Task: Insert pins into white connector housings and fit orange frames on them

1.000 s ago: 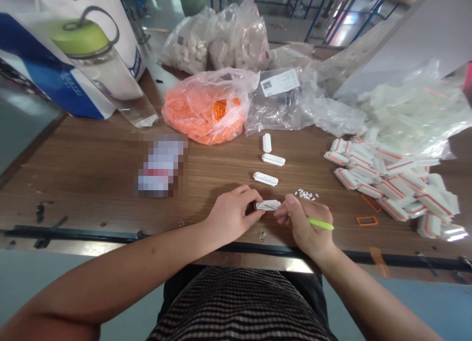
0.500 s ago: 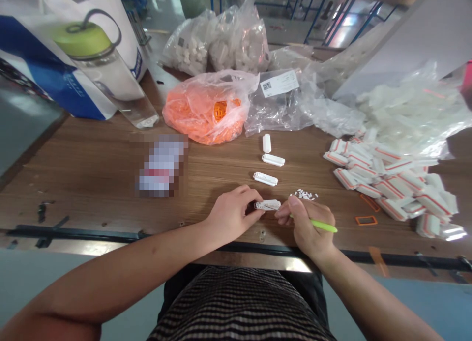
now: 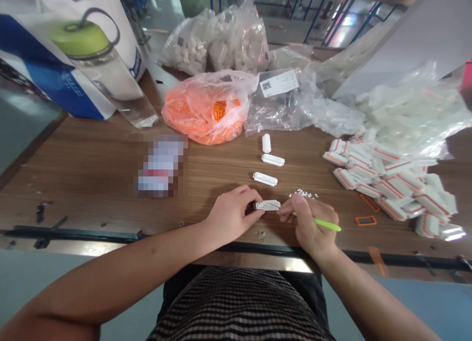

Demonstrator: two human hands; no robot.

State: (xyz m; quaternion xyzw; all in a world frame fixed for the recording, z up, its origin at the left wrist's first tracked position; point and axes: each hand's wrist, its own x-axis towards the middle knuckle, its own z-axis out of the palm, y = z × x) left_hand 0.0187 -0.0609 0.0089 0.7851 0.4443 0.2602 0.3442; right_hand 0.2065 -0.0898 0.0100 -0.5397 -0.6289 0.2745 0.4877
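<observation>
My left hand [image 3: 230,214] pinches one end of a small white plastic case [image 3: 267,205] that lies on the wooden table [image 3: 92,174] near its front edge. My right hand [image 3: 309,223] is closed round a thin green tool [image 3: 320,224] whose tip touches the case's right end. Tiny white bits [image 3: 304,193] lie just behind my right hand. Three more white cases [image 3: 273,159] lie further back.
A heap of white cases with orange rims [image 3: 391,181] sits at the right, with loose orange frames [image 3: 366,220] beside it. Behind are an orange-filled bag [image 3: 206,107], clear bags [image 3: 280,105], a green-lidded bottle [image 3: 99,66] and a blue and white bag [image 3: 55,80].
My right hand has shifted slightly to the right with the green tool. My left hand and the case have stayed in place.
</observation>
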